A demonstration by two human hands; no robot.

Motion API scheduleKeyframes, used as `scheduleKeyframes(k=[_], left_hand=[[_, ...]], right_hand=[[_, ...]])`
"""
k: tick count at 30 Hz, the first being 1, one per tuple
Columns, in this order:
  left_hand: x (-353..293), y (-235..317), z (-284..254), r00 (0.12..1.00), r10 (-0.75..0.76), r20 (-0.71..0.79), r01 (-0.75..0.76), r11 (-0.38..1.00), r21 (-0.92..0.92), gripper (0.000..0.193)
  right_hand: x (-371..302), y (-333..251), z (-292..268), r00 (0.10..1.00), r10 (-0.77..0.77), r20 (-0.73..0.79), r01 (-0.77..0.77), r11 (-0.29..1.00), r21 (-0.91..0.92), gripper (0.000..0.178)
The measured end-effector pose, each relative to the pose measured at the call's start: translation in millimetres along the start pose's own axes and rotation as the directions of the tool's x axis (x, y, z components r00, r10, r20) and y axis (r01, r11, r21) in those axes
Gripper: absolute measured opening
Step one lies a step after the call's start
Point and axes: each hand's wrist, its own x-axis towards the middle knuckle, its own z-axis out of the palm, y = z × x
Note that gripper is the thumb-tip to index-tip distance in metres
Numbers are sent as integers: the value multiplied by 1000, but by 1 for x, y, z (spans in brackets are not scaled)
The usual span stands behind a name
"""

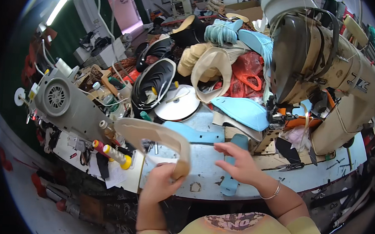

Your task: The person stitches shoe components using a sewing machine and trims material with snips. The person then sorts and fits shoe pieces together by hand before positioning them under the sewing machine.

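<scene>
The sewing machine (327,78) is standing at the right of the worktable (202,158) and is serving here as the landmark; its needle area is sitting in shadow behind orange and dark parts, so what is lying under it is hard to make out, and the machine's top is running out of the picture. Left of the machine, at the table's front edge, the left hand (159,184) is gripping the lower end of a curved beige shoe-upper piece (160,137), fingers wrapping around it; that end is disappearing inside the fist, while the rest is arching up and away to the left, clear of the table. Between that hand and the machine, the right hand (241,165) is hovering with fingers spread and loose, grasping nothing, and it is covering the middle of a light blue strip (229,185) that is lying on the table, its lower end reaching the table's front edge and its upper end showing above the fingers. Another light blue piece (190,133) is lying flat just behind the beige arc. Farther left of the machine, a grey motor unit (64,101) is sitting beside thread bobbins (116,154). Behind, a heap of black, beige and blue uppers (191,57) is overlapping so thickly that single pieces are blending together.
</scene>
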Motion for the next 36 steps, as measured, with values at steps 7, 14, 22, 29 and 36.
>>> scheduleKeyframes(k=[7, 14, 22, 29, 36], left_hand=[[-11, -11, -30, 1000, -22, -7, 22, 795, 606, 49], [24, 19, 72, 985, 118, 124, -100, 985, -142, 71], [46, 7, 131, 973, -231, -16, 170, 759, -629, 62], [9, -9, 109, 953, -299, 40, 164, 402, -901, 25], [-14, -18, 100, 937, -332, 111, 241, 381, -893, 23]], right_hand=[[-53, 47, -21, 935, 77, -346, -203, 918, -342, 30], [-45, 45, -1, 974, 11, -226, -143, 806, -575, 65], [-50, 37, 11, 956, 245, -162, -166, 906, 389, 67], [-36, 30, 26, 965, 255, 52, -256, 892, 372, 58], [-2, 25, 45, 987, 148, 69, -161, 952, 261, 43]])
